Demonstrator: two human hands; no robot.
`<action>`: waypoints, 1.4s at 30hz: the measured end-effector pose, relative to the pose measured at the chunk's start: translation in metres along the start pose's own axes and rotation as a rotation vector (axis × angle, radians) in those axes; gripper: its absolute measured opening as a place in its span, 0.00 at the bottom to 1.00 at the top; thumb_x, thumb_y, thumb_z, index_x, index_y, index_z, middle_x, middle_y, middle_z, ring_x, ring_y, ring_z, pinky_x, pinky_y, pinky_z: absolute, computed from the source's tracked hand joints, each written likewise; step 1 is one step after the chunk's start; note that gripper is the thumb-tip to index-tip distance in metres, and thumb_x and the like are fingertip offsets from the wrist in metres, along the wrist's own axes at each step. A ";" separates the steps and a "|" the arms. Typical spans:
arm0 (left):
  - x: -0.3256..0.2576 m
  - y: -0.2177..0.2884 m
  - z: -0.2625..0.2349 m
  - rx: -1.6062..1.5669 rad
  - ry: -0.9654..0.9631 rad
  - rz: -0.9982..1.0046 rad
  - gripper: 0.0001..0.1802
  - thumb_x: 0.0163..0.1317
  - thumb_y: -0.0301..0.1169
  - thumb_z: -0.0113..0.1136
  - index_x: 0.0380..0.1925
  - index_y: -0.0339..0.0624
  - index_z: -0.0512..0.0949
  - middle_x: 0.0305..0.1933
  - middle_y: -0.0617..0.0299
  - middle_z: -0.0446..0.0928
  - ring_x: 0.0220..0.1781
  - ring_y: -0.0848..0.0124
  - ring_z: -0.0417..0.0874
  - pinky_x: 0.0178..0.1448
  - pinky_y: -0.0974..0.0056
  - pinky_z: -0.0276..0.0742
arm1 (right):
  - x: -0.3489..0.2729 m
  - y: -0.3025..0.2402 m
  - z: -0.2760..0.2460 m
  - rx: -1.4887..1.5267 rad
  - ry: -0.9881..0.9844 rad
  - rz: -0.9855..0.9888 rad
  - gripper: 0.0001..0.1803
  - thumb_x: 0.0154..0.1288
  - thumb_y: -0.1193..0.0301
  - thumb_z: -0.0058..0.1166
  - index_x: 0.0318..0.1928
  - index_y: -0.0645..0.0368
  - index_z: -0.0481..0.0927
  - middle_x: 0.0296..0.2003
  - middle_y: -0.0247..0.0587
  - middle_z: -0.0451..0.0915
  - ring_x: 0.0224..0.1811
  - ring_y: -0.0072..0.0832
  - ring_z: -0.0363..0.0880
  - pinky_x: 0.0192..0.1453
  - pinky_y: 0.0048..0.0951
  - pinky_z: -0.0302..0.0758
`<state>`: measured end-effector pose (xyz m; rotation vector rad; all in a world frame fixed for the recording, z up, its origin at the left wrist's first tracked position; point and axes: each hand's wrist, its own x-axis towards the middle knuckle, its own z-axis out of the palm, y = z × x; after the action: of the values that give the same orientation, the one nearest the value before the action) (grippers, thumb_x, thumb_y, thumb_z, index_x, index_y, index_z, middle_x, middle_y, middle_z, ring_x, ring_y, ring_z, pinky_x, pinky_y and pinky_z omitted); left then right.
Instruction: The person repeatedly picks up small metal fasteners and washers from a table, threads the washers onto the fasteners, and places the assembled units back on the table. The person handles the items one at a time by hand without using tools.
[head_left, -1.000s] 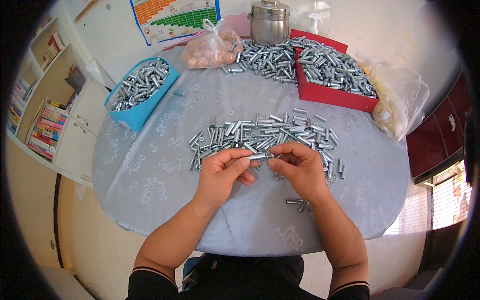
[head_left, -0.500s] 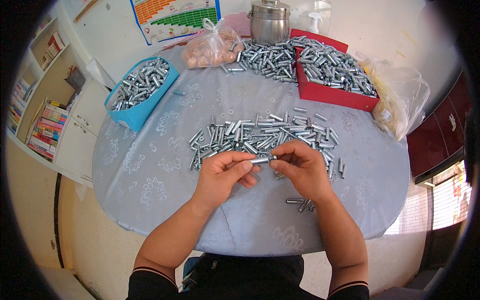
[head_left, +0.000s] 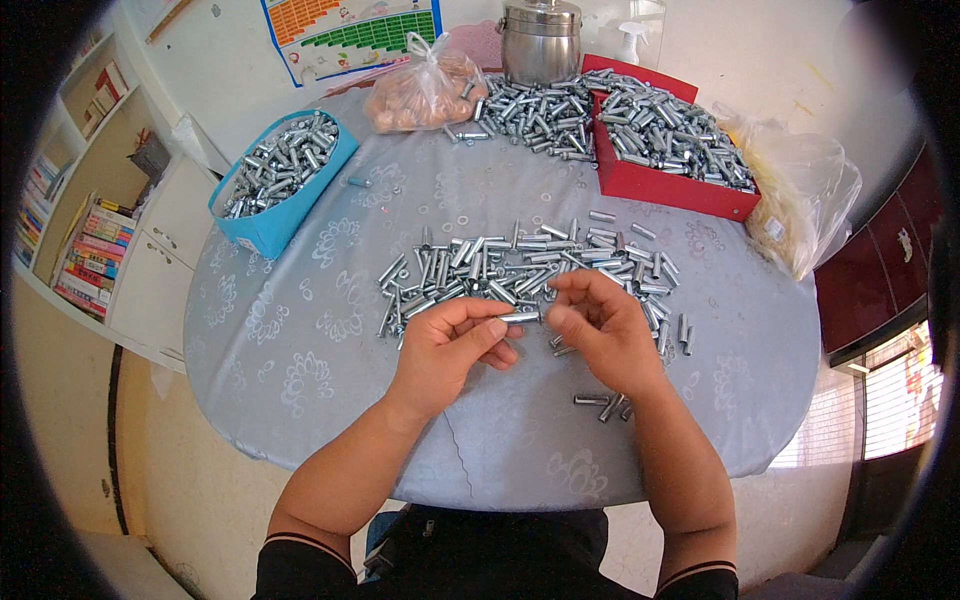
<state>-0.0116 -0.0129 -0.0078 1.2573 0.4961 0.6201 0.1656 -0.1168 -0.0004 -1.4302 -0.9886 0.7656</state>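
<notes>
Holds a silver metal sleeve fastener [head_left: 519, 318] in the left hand [head_left: 447, 350], clamped between thumb and fingers, above the near side of a heap of similar fasteners [head_left: 500, 285]. Shines along a smooth, slender, tubular body; lies nearly level, free end toward the right, other end hidden under the thumb. Has the right hand [head_left: 608, 335] just beside that free end, thumb and forefinger apart; cannot tell whether touching the metal.

Spreads loosely beyond both hands, in the case of the heap, over a grey tablecloth [head_left: 320, 430] with pale floral patterns and a crease near the front. Shows small washers [head_left: 423, 210] past the heap. Bears, farther off, a light-blue bin [head_left: 285, 235] on the left and a red box [head_left: 670, 190] on the right, both full of fasteners. Holds also a tied clear bag [head_left: 425, 95] of round brownish items, a lidded steel pot [head_left: 540, 50] and a plastic bag [head_left: 800, 200] with yellowish contents.

Opens out to a white wall with a coloured chart [head_left: 350, 35], a bookcase [head_left: 170, 215] at left and a dark red cabinet [head_left: 880, 260] at right.
</notes>
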 end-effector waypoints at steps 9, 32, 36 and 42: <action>0.000 0.000 0.001 0.004 0.015 -0.001 0.12 0.66 0.25 0.56 0.48 0.33 0.77 0.39 0.53 0.83 0.32 0.70 0.85 0.37 0.67 0.84 | 0.001 0.005 -0.006 -0.020 -0.104 0.079 0.07 0.64 0.72 0.61 0.38 0.63 0.80 0.27 0.27 0.76 0.28 0.13 0.69 0.31 0.18 0.68; 0.001 -0.001 0.000 -0.005 0.017 0.018 0.11 0.66 0.25 0.55 0.47 0.34 0.78 0.38 0.55 0.83 0.30 0.72 0.84 0.35 0.69 0.83 | -0.001 0.006 0.001 -0.080 -0.094 -0.074 0.11 0.64 0.69 0.62 0.39 0.64 0.77 0.27 0.28 0.76 0.27 0.13 0.69 0.31 0.19 0.68; 0.001 -0.002 0.000 -0.001 0.018 0.012 0.11 0.66 0.25 0.56 0.47 0.34 0.78 0.37 0.55 0.83 0.30 0.72 0.84 0.34 0.69 0.83 | 0.000 0.010 -0.002 -0.116 -0.139 0.022 0.12 0.65 0.68 0.62 0.40 0.64 0.77 0.28 0.28 0.77 0.28 0.13 0.70 0.31 0.19 0.69; 0.001 -0.002 0.000 -0.001 0.027 0.013 0.11 0.66 0.26 0.56 0.47 0.34 0.78 0.37 0.55 0.83 0.30 0.73 0.84 0.35 0.69 0.83 | 0.000 0.011 -0.001 -0.088 -0.139 -0.008 0.12 0.66 0.68 0.61 0.42 0.64 0.78 0.28 0.29 0.77 0.28 0.14 0.71 0.32 0.21 0.70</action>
<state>-0.0104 -0.0122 -0.0101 1.2539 0.5100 0.6489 0.1677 -0.1171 -0.0113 -1.4627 -1.1460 0.8336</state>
